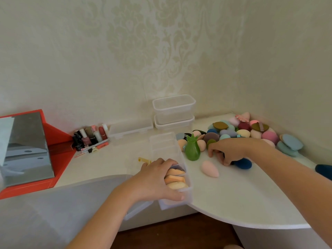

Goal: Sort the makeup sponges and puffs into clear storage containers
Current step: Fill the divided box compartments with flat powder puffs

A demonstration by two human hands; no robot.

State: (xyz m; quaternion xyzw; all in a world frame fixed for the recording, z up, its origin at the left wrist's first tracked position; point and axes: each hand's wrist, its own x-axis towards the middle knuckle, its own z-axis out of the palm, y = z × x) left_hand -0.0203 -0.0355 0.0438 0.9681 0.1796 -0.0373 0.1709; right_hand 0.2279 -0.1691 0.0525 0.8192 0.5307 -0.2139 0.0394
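A long clear divided container [168, 150] lies on the white table, its near end over the table's edge. My left hand [156, 178] grips that near end, fingers curled over the compartment of peach and beige sponges [175, 179]. My right hand [228, 150] reaches into the edge of the colourful pile of sponges and puffs [242, 132], fingers curled down on a dark item that is mostly hidden. A dark blue sponge [242, 163] lies just under that hand. A pink teardrop sponge [210, 168] lies alone between the container and my right hand.
A green pineapple-shaped holder [192, 150] stands beside the container. Two stacked clear tubs [174, 112] and a low clear box [131, 128] sit by the wall. Nail polish bottles [89, 136] and a red mirror stand [27, 150] are at the left. The table's curved edge [233, 223] is near.
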